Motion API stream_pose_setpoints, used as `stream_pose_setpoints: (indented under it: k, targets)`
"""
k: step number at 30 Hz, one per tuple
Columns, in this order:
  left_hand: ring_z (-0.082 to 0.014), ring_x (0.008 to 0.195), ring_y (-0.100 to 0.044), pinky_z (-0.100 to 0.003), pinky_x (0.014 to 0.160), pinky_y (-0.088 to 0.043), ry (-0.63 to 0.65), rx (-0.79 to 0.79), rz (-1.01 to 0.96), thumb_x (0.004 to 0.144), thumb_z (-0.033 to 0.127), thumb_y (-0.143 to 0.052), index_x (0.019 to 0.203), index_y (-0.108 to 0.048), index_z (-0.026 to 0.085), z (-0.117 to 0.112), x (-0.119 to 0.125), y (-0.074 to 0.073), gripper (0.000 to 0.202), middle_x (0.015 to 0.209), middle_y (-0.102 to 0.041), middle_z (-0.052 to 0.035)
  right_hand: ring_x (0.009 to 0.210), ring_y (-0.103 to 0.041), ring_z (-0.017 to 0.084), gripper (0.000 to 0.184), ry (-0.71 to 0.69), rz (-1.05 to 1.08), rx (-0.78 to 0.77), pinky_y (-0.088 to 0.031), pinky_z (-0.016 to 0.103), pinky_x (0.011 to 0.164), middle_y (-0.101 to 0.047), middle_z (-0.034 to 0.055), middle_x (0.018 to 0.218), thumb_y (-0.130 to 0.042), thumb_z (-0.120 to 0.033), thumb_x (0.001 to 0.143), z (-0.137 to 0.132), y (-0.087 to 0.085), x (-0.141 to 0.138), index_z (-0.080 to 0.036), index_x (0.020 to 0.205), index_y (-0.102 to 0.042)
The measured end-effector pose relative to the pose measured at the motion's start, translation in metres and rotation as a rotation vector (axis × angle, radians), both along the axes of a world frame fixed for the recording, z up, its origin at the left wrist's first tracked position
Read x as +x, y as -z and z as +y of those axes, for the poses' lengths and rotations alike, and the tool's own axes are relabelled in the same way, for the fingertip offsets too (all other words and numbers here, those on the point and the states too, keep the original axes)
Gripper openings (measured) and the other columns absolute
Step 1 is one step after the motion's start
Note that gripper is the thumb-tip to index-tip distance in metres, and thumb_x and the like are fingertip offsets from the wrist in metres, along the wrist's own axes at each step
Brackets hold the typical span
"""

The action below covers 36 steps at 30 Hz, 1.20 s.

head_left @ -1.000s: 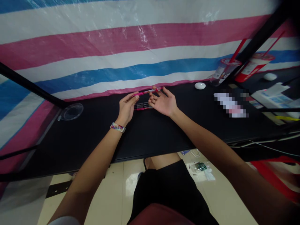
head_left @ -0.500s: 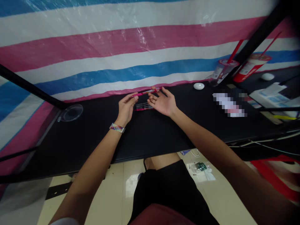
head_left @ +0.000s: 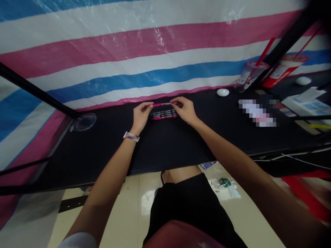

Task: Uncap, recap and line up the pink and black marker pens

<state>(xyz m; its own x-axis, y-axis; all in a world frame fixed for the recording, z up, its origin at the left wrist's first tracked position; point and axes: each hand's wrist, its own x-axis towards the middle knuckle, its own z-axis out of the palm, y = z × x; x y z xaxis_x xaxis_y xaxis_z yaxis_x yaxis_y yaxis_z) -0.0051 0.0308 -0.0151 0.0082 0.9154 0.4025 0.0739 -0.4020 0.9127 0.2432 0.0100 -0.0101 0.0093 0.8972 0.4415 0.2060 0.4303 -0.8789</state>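
Note:
A pink pen [head_left: 163, 104] with a clear barrel lies level between my two hands, just behind a row of pens. My left hand [head_left: 141, 115] pinches its pink left end between thumb and fingers. At the other end, the fingertips of my right hand [head_left: 185, 109] are closed on the pen's tip. Several pens [head_left: 164, 114] lie side by side on the black tabletop [head_left: 165, 144]; most look black and clear, and the nearest has pink ends. My right fingers cover part of the row's right end.
A round clear lid [head_left: 84, 122] lies at the left. Toward the right are a white oval object [head_left: 222, 92], a clear cup with a red straw [head_left: 250, 76], a red and white cup [head_left: 283, 70] and a blurred-out item [head_left: 257, 113]. A striped plastic sheet [head_left: 144, 51] hangs behind.
My right hand has turned from open-palmed to a pinch on the pen's right end. The pen has come down from a tilt to level, and more of the row shows.

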Motion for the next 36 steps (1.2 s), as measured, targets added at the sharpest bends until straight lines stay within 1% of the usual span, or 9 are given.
stream_pose_setpoints:
  k: [4, 8, 12, 16, 21, 26, 28, 33, 36]
  targets:
    - [-0.0266, 0.102, -0.077, -0.046, 0.105, -0.057, -0.055, 0.033, 0.126, 0.088, 0.028, -0.083, 0.099, -0.088, 0.026, 0.002, -0.004, 0.004, 0.012, 0.106, -0.086, -0.0076, 0.111, -0.064, 0.034, 0.018, 0.012, -0.228, 0.041, -0.045, 0.055, 0.111, -0.077, 0.0086, 0.11, -0.068, -0.027, 0.094, 0.004, 0.004, 0.004, -0.029, 0.104, -0.083]
    - [-0.0284, 0.106, -0.077, -0.049, 0.11, -0.054, -0.052, 0.039, 0.226, 0.091, 0.021, -0.076, 0.102, -0.089, 0.028, 0.004, -0.008, 0.009, 0.019, 0.11, -0.086, -0.0074, 0.113, -0.063, 0.035, 0.025, 0.002, -0.331, 0.047, -0.043, 0.055, 0.112, -0.077, 0.0107, 0.114, -0.061, -0.027, 0.099, 0.01, 0.016, 0.007, -0.028, 0.111, -0.083]
    - [-0.03, 0.106, -0.077, -0.051, 0.114, -0.052, -0.089, 0.052, 0.224, 0.089, 0.016, -0.076, 0.099, -0.09, 0.029, 0.004, -0.009, 0.011, 0.021, 0.105, -0.087, -0.0063, 0.114, -0.062, 0.035, 0.034, -0.032, -0.435, 0.021, -0.043, 0.055, 0.113, -0.076, 0.0114, 0.117, -0.054, -0.022, 0.098, 0.014, 0.025, 0.008, -0.026, 0.115, -0.083]
    - [-0.0311, 0.106, -0.078, -0.051, 0.113, -0.053, -0.107, 0.021, 0.213, 0.086, 0.014, -0.079, 0.095, -0.089, 0.029, 0.005, -0.009, 0.013, 0.02, 0.101, -0.086, -0.006, 0.11, -0.061, 0.035, 0.043, -0.023, -0.539, 0.041, -0.046, 0.054, 0.108, -0.074, 0.0132, 0.116, -0.047, -0.016, 0.096, 0.016, 0.027, 0.008, -0.022, 0.12, -0.083]
    - [-0.031, 0.101, -0.077, -0.051, 0.112, -0.052, -0.094, 0.004, 0.217, 0.084, 0.012, -0.079, 0.092, -0.089, 0.029, 0.008, -0.01, 0.019, 0.021, 0.096, -0.085, -0.0056, 0.11, -0.061, 0.036, 0.043, -0.015, -0.569, 0.058, -0.046, 0.055, 0.107, -0.073, 0.0141, 0.115, -0.048, -0.02, 0.098, 0.016, 0.027, 0.007, -0.022, 0.12, -0.084]
    - [-0.0317, 0.105, -0.073, -0.056, 0.119, -0.043, -0.118, 0.001, 0.329, 0.086, 0.013, -0.077, 0.093, -0.088, 0.028, 0.007, -0.009, 0.018, 0.021, 0.099, -0.084, -0.007, 0.111, -0.06, 0.037, 0.04, -0.026, -0.591, 0.069, -0.046, 0.057, 0.109, -0.072, 0.0156, 0.117, -0.05, -0.026, 0.101, 0.014, 0.027, 0.005, -0.021, 0.12, -0.084]
    - [-0.032, 0.107, -0.072, -0.056, 0.12, -0.041, -0.125, 0.0, 0.333, 0.087, 0.014, -0.077, 0.093, -0.088, 0.028, 0.005, -0.008, 0.017, 0.019, 0.098, -0.083, -0.0069, 0.111, -0.059, 0.038, 0.039, -0.025, -0.597, 0.072, -0.045, 0.058, 0.109, -0.071, 0.0162, 0.117, -0.051, -0.027, 0.101, 0.013, 0.026, 0.004, -0.021, 0.12, -0.084]
    - [-0.0311, 0.109, -0.07, -0.051, 0.117, -0.043, -0.086, -0.002, 0.279, 0.089, 0.016, -0.077, 0.088, -0.083, 0.028, 0.005, -0.006, 0.017, 0.013, 0.093, -0.081, -0.0054, 0.112, -0.059, 0.04, 0.036, -0.033, -0.56, 0.051, -0.044, 0.06, 0.111, -0.07, 0.0181, 0.117, -0.057, -0.031, 0.1, 0.009, 0.023, 0.002, -0.019, 0.119, -0.085]
    - [-0.0306, 0.107, -0.07, -0.051, 0.117, -0.044, -0.108, 0.001, 0.292, 0.091, 0.021, -0.076, 0.091, -0.083, 0.026, 0.007, -0.007, 0.018, 0.009, 0.096, -0.08, -0.0066, 0.114, -0.06, 0.04, 0.035, -0.024, -0.541, 0.044, -0.044, 0.06, 0.113, -0.071, 0.0179, 0.119, -0.059, -0.033, 0.101, 0.01, 0.024, 0.002, -0.02, 0.122, -0.084]
